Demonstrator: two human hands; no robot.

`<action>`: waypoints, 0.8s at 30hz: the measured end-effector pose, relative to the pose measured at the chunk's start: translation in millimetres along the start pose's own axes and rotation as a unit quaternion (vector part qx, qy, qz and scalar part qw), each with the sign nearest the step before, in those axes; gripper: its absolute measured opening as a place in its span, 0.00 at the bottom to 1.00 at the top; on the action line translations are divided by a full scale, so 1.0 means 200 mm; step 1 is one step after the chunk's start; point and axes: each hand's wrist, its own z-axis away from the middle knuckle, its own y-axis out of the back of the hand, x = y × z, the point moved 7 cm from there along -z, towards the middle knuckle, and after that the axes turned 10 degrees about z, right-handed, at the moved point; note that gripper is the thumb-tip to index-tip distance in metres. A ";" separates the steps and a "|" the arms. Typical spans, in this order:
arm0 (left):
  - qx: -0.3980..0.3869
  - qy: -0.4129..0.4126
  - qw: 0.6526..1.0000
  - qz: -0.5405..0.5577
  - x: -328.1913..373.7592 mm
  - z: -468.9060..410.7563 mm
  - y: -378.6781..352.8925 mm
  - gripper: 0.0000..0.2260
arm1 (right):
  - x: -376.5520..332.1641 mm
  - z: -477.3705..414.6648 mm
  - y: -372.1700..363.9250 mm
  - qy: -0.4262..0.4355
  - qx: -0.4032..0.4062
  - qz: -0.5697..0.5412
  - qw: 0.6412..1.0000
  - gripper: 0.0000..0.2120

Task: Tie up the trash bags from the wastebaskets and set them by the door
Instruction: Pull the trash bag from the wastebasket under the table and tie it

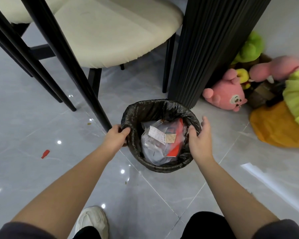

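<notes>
A round wastebasket lined with a black trash bag (155, 107) stands on the grey tiled floor. Inside lie clear plastic wrappers, a receipt and a red packet (175, 145). My left hand (116, 136) pinches the bag's folded edge at the left rim, thumb over the top. My right hand (199, 138) hovers at the right rim with fingers spread, its thumb touching or just above the bag's edge; it holds nothing.
A cream-seated chair (110, 31) with black legs stands behind the basket on the left. A ribbed black table pedestal (204, 49) rises right behind it. Plush toys (226, 94) and yellow cloth (274, 128) pile up at the right. A small red scrap (45, 154) lies on the floor.
</notes>
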 end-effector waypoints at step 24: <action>-0.037 0.093 0.994 0.033 -0.07 0.28 0.02 0.12 | 0.30 0.19 -0.06 -0.382 -0.173 -0.222 0.880 0.09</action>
